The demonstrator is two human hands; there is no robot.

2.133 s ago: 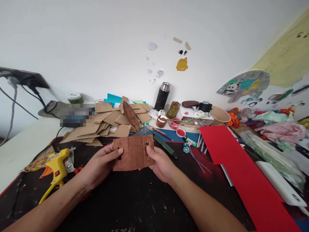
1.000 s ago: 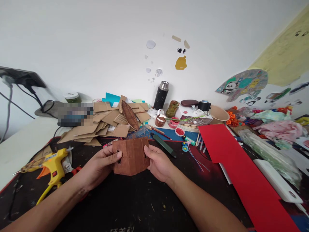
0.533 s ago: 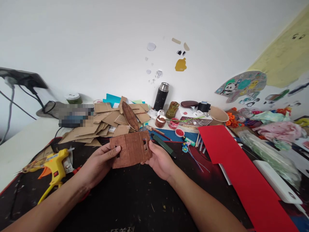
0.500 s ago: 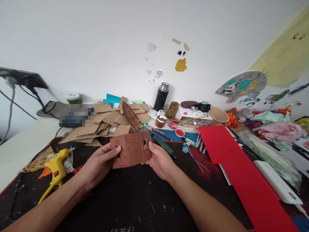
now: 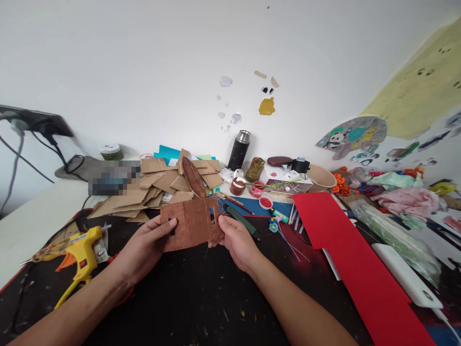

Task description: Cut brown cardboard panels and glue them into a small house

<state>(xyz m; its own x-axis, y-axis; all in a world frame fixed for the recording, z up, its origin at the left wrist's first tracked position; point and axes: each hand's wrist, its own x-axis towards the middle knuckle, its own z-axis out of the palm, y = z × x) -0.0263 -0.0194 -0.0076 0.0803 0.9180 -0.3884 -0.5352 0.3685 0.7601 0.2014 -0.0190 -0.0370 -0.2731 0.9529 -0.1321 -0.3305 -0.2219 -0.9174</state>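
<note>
A brown cardboard panel [image 5: 192, 223] is held above the dark table [image 5: 187, 298], just in front of the person. Its left edge is pinched by the left hand [image 5: 146, 245], whose thumb is laid across the front face beside a small cut-out that is partly covered by it. Its right edge is gripped by the right hand [image 5: 237, 240], whose thumb is set just below a second small rectangular cut-out. The fingers of both hands are hidden behind the panel, so how far they are curled cannot be told. The panel is bent slightly along upright creases and is tilted a little down to the left.

Behind it a heap of cardboard scraps [image 5: 162, 185] is piled, its nearest pieces covered by the panel's upper edge. A patch at the heap's left end is blurred out and cannot be read. A yellow glue gun [image 5: 81, 252] is laid well to the left of the left hand, its nozzle partly hidden under other clutter. A red paper sheet [image 5: 360, 269] is spread to the right and is cut off by the lower edge. A black flask [image 5: 238, 150] is stood against the wall.
</note>
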